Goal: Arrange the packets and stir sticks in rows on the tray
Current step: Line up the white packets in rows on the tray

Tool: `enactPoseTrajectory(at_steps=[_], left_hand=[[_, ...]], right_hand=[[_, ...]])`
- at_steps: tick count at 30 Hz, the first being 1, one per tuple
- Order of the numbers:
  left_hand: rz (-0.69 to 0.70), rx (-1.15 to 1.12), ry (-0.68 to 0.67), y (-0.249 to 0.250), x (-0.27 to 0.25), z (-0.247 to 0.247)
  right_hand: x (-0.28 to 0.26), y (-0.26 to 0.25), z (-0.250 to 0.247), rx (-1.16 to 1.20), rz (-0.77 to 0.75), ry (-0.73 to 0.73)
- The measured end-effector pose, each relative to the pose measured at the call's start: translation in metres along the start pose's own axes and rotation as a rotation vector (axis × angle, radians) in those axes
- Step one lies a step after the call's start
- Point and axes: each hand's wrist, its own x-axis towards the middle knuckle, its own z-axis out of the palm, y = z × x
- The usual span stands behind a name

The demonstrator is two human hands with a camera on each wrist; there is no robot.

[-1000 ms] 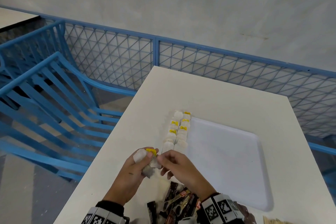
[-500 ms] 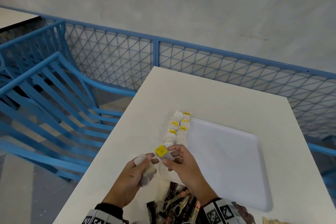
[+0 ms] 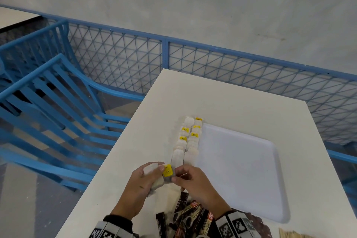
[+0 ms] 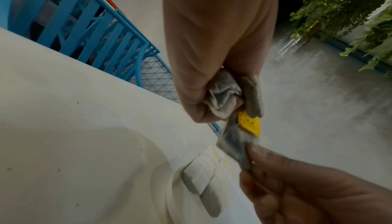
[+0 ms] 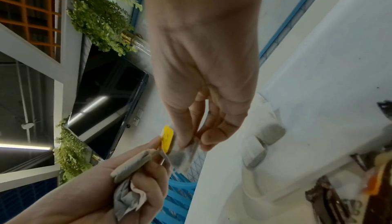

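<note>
While our left hand (image 3: 142, 185) clutches a bunch of white packets (image 3: 154, 176), our right hand (image 3: 193, 181) pinches one yellow-tagged packet (image 3: 167, 172) between thumb and fingertips, just above the counter (image 3: 241, 106) near its front edge. Two rows of packets (image 3: 188, 137) lie along the left rim of the white tray (image 3: 241, 170). Dark sachets (image 3: 185, 218) are heaped at the counter's front edge, with stir sticks (image 3: 293, 235) at the front right.

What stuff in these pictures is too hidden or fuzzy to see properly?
- Stir sticks: head view, cut off by the bottom edge.
- Dark packets: head view, partly behind the right hand; print too small.
- White bags in the left hand: fingers hide the number.
- Yellow tag: left wrist view, blurred.
</note>
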Motion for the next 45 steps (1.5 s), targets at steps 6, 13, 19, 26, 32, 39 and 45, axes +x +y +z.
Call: enactPoseTrajectory(at_steps=[6, 13, 19, 26, 32, 39, 45], left_hand=[[-0.118, -0.259, 0.09, -0.004, 0.004, -0.008], [-0.142, -0.286, 0.114, -0.003, 0.005, -0.012], [-0.167, -0.297, 0.118, -0.003, 0.005, -0.011], [-0.153, -0.244, 0.103, -0.003, 0.003, -0.009], [-0.102, -0.179, 0.071, -0.001, 0.003, -0.003], [-0.062, -0.126, 0.005, 0.0, 0.0, 0.001], [-0.141, -0.255, -0.058, -0.005, 0.0, -0.004]], right_hand=[[0.015, 0.034, -0.015, 0.136, 0.165, 0.307], [0.029, 0.055, -0.023, 0.032, 0.248, 0.504], [0.04, 0.056, -0.023, -0.058, 0.236, 0.525], [0.037, 0.048, -0.021, -0.089, 0.166, 0.53], [0.019, 0.011, -0.006, -0.084, 0.016, 0.371], [0.001, -0.026, 0.004, 0.09, -0.002, -0.129], [0.0, -0.019, 0.0, 0.168, 0.063, -0.134]])
